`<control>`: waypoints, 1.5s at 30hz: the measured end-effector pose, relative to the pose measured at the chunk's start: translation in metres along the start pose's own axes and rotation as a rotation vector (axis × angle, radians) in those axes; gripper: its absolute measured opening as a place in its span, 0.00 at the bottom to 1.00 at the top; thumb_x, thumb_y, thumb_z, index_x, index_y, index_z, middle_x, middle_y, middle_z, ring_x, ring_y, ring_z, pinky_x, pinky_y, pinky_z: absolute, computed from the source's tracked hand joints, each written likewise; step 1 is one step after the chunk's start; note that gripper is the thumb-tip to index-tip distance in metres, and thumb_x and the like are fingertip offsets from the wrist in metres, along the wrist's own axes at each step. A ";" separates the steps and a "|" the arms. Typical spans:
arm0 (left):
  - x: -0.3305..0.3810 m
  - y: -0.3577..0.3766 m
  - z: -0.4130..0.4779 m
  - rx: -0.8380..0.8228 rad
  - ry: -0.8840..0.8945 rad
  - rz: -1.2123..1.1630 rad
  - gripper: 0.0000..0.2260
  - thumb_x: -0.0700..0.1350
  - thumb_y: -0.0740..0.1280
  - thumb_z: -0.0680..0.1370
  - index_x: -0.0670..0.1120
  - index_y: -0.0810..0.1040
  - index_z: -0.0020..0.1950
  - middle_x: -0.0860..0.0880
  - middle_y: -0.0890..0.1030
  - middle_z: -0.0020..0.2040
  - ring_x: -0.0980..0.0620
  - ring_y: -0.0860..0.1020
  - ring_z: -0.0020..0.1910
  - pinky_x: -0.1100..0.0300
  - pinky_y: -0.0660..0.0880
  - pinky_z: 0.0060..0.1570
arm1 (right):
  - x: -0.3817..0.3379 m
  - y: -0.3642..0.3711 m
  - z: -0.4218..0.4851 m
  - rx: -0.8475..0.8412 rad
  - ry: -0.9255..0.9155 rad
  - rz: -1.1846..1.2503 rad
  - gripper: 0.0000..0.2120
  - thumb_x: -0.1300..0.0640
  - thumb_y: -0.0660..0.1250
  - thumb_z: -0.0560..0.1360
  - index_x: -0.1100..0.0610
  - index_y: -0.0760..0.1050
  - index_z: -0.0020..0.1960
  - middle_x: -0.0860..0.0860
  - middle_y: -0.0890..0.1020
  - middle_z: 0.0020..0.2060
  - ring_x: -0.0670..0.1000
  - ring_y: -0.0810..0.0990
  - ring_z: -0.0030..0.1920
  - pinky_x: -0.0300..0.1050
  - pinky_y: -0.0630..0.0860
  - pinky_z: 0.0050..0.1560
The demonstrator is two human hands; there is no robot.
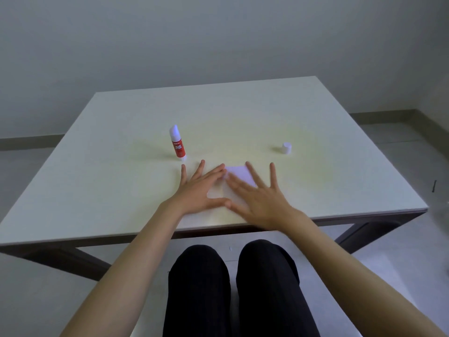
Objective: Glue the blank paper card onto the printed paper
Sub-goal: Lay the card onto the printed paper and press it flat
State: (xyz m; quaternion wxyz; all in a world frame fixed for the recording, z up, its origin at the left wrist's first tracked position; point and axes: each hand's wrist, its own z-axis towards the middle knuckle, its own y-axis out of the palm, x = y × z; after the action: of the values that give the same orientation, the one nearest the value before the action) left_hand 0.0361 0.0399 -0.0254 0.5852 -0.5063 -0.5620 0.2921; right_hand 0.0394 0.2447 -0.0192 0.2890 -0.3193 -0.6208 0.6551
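Note:
A small white paper card [239, 172] lies flat on the white table [340, 166] near the front edge, mostly under my hands. My left hand [199, 190] rests flat beside it, fingers spread, its fingertips touching the card's left corner. My right hand [260, 198] lies flat on the card with fingers spread. Any printed paper beneath is hidden; I cannot tell it from the card. A red and white glue stick [177, 143] stands upright and uncapped behind my left hand.
The glue stick's white cap [286, 148] stands on the table to the back right. My knees in black trousers [230, 288] are below the table's front edge. A wall runs behind the table.

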 end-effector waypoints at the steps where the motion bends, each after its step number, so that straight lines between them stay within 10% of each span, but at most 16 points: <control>1: -0.001 0.000 0.001 0.002 0.000 -0.002 0.39 0.69 0.61 0.70 0.58 0.51 0.77 0.67 0.46 0.77 0.51 0.36 0.77 0.39 0.28 0.68 | -0.007 0.003 -0.005 -0.005 -0.060 0.003 0.40 0.28 0.30 0.70 0.45 0.44 0.78 0.39 0.50 0.77 0.53 0.36 0.77 0.63 0.20 0.65; 33: -0.003 0.002 0.003 0.003 -0.009 -0.002 0.39 0.69 0.61 0.70 0.59 0.50 0.77 0.67 0.46 0.77 0.51 0.37 0.77 0.37 0.29 0.68 | 0.022 -0.007 -0.032 -0.099 0.182 0.006 0.31 0.35 0.37 0.77 0.45 0.38 0.77 0.38 0.42 0.77 0.52 0.33 0.76 0.66 0.29 0.69; 45: -0.001 0.001 0.002 -0.009 -0.012 -0.004 0.39 0.69 0.61 0.70 0.60 0.50 0.77 0.66 0.46 0.77 0.52 0.36 0.77 0.38 0.28 0.69 | 0.019 -0.013 -0.033 -0.005 0.217 0.033 0.52 0.28 0.18 0.60 0.47 0.45 0.78 0.39 0.48 0.78 0.54 0.34 0.77 0.67 0.28 0.68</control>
State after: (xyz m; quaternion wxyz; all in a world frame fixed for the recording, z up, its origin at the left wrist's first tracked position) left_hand 0.0344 0.0394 -0.0274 0.5802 -0.5060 -0.5679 0.2912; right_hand 0.0528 0.2809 -0.0078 0.3429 -0.3994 -0.5821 0.6198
